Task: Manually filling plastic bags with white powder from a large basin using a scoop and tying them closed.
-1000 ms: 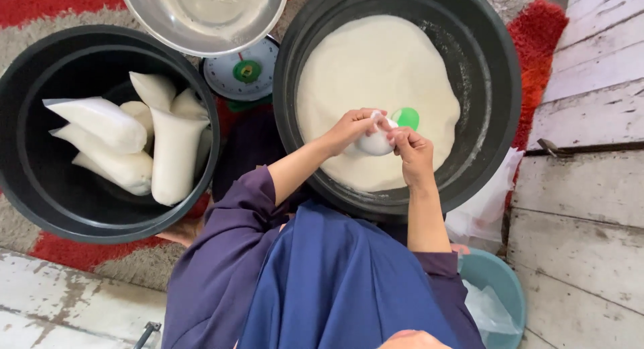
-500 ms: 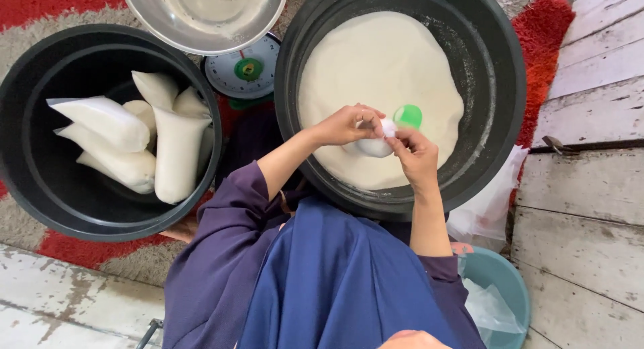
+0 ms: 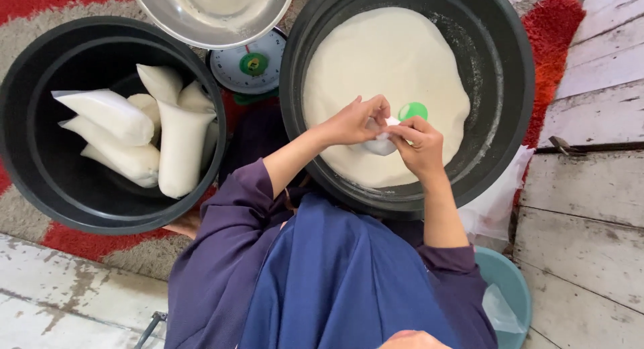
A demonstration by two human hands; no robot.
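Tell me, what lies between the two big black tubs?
In the head view, a small kitchen scale with a green dial centre stands between the tub of filled bags and the tub of white powder.

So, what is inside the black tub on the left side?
The left black tub holds several filled white plastic bags, piled against each other. Part of its dark bottom shows bare. What lies under the bags is covered, and their exact number cannot be told.

The steel bowl (image 3: 213, 14) is cut off by the top edge and hides part of the scale (image 3: 249, 67) beneath it. Both hands (image 3: 386, 131) cover most of the small clear bag (image 3: 380, 145); its contents cannot be told. The teal bowl (image 3: 511, 282) beside the big tub (image 3: 496, 87) is partly hidden by the sleeve.
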